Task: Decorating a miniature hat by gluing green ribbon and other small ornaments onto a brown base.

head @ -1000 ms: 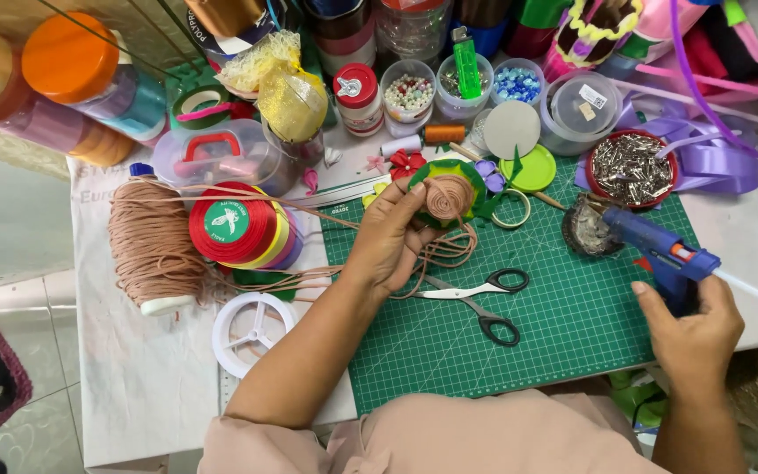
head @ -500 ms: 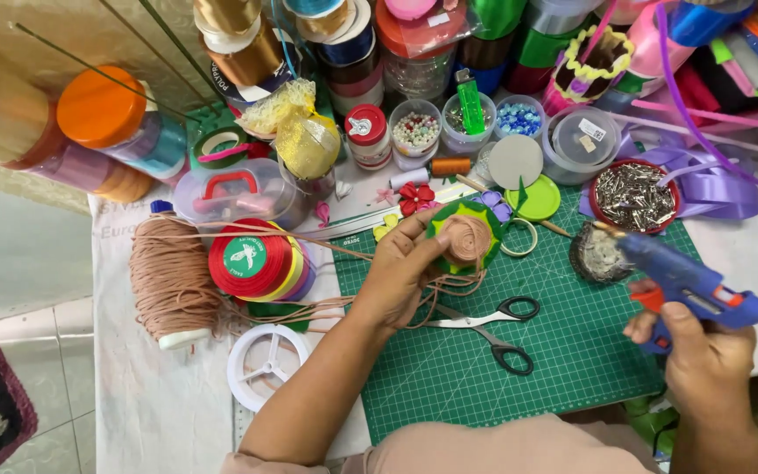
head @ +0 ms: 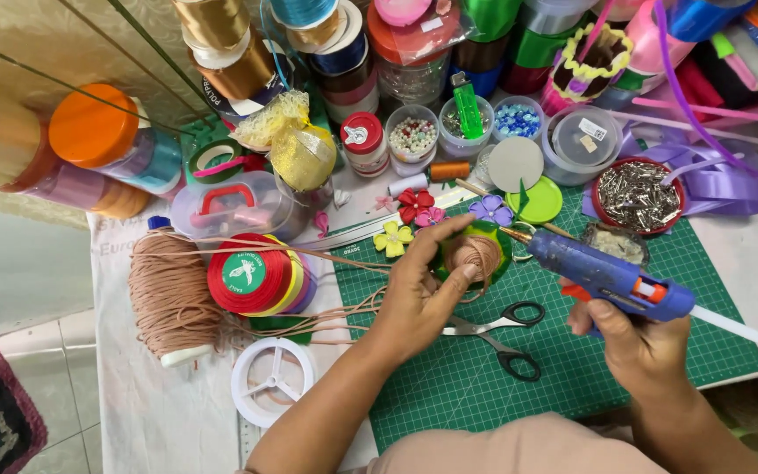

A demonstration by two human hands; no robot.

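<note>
Swinging in from the right edge of the green gridded cutting mat, the blue hot glue gun is now pointing its metal nozzle at the round green disc wound with beige cord, nearer than half a second ago. The right hand is gripping the gun's handle, fingers wrapped shut around it by the orange trigger. The left hand is pinching the disc at the mat's upper edge, thumb under it and fingers curled over its rim.

Black-handled scissors are lying open on the mat just below the disc. Left of the hand, a stack of flat ribbon rolls is showing a round green label on a red face, beside a tall cone of beige cord. An empty white plastic spool is resting on the desk below them. Behind, a small jar with a red lid and white round sticker is standing beside clear tubs of beads.
</note>
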